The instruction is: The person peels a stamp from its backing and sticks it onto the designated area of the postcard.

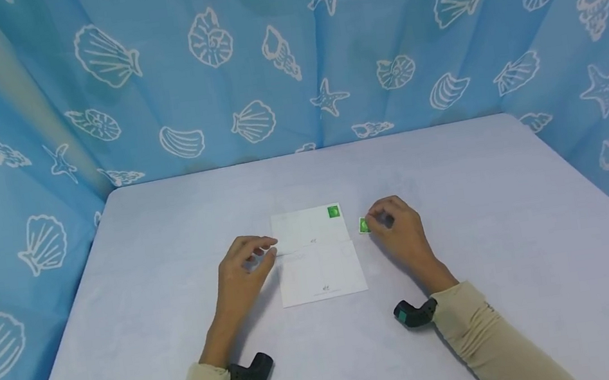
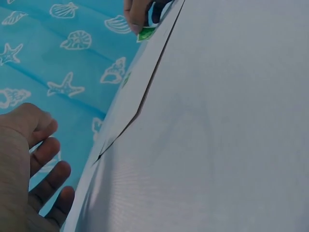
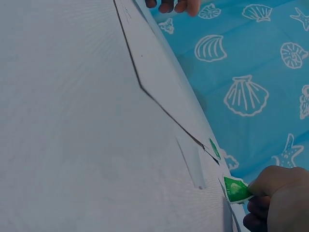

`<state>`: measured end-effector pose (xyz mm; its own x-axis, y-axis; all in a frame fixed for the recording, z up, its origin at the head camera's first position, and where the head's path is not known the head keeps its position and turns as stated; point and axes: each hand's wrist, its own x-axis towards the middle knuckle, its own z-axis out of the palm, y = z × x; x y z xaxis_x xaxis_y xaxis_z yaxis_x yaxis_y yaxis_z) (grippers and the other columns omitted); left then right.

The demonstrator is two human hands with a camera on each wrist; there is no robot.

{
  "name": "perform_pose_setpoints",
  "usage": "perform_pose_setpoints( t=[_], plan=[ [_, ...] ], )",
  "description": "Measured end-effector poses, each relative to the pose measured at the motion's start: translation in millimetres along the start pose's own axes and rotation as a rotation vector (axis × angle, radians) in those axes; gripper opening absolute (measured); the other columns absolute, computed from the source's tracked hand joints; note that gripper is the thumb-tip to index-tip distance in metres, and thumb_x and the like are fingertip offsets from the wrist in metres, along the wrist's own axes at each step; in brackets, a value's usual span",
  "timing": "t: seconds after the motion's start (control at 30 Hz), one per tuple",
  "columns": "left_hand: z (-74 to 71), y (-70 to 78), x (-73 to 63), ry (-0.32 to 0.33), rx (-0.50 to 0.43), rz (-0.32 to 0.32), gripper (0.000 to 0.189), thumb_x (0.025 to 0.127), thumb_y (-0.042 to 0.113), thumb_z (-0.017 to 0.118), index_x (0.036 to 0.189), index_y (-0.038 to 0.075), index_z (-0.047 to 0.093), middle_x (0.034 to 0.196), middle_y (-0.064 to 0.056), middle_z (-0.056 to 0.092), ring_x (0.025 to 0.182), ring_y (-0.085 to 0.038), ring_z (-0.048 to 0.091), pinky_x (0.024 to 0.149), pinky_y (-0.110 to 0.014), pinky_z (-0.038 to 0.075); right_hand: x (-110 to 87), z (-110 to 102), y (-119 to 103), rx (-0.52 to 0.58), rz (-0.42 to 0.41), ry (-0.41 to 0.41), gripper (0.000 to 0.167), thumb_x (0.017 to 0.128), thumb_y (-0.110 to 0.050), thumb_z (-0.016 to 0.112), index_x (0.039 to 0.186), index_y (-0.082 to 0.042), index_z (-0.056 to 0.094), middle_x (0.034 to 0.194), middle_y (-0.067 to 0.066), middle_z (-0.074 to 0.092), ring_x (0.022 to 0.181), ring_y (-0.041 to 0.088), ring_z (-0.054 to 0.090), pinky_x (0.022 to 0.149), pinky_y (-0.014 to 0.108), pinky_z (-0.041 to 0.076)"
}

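Note:
Between finger and thumb my right hand point(image 1: 402, 231) pinches a small green stamp with a white border point(image 3: 236, 190), just right of a white card point(image 1: 310, 228). That card bears another green stamp point(image 1: 333, 212) in its upper right corner. Below it lies a second white part point(image 1: 321, 275) with small print near its lower edge; whether it is a separate card or the same one folded, I cannot tell. My left hand point(image 1: 242, 270) hovers at the card's left edge, fingers loosely bent and thumb apart, holding nothing. In the left wrist view its fingers point(image 2: 50, 186) are clear of the card.
A white cloth covers the table point(image 1: 457, 194). Blue curtains point(image 1: 274, 58) with white shells and starfish hang behind it and along both sides. Black devices sit on the left wrist point(image 1: 252, 370) and the right wrist point(image 1: 415, 313).

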<state>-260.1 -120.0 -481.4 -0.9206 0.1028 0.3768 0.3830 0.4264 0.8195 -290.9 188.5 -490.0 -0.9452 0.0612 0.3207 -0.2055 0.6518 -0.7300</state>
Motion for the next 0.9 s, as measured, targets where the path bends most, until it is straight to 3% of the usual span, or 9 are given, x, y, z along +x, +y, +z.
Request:
perform_pose_setpoints(
  t=[0.2, 0.57, 0.9],
  plan=[
    [2.2, 0.1, 1.3, 0.001, -0.012, -0.032, 0.016, 0.095, 0.019, 0.071, 0.110, 0.018, 0.075, 0.111, 0.005, 0.062, 0.094, -0.016, 0.058, 0.081, -0.037, 0.050, -2.4, -0.1, 0.9, 0.036, 0.028, 0.019, 0.007, 0.093, -0.012, 0.070, 0.092, -0.005, 0.070, 0.110, 0.004, 0.063, 0.106, 0.022, 0.058, 0.090, 0.039, 0.048],
    [3.3, 2.6, 8.5, 0.025, -0.032, -0.001, 0.018, 0.094, 0.018, 0.072, 0.111, 0.012, 0.075, 0.111, 0.003, 0.062, 0.095, -0.018, 0.059, 0.082, -0.038, 0.051, 3.7, -6.3, -2.5, 0.066, -0.009, 0.060, 0.006, 0.092, -0.012, 0.072, 0.090, -0.007, 0.071, 0.107, 0.003, 0.063, 0.104, 0.019, 0.059, 0.087, 0.038, 0.050],
    [-6.5, 18.8, 25.9, -0.001, -0.019, 0.048, 0.020, 0.095, 0.025, 0.071, 0.114, 0.019, 0.074, 0.113, 0.008, 0.062, 0.099, -0.016, 0.059, 0.087, -0.038, 0.049, 6.5, -10.8, -11.1, 0.130, -0.035, 0.074, 0.006, 0.092, -0.010, 0.071, 0.092, -0.003, 0.072, 0.106, 0.005, 0.065, 0.102, 0.019, 0.059, 0.085, 0.037, 0.050]
  ],
)
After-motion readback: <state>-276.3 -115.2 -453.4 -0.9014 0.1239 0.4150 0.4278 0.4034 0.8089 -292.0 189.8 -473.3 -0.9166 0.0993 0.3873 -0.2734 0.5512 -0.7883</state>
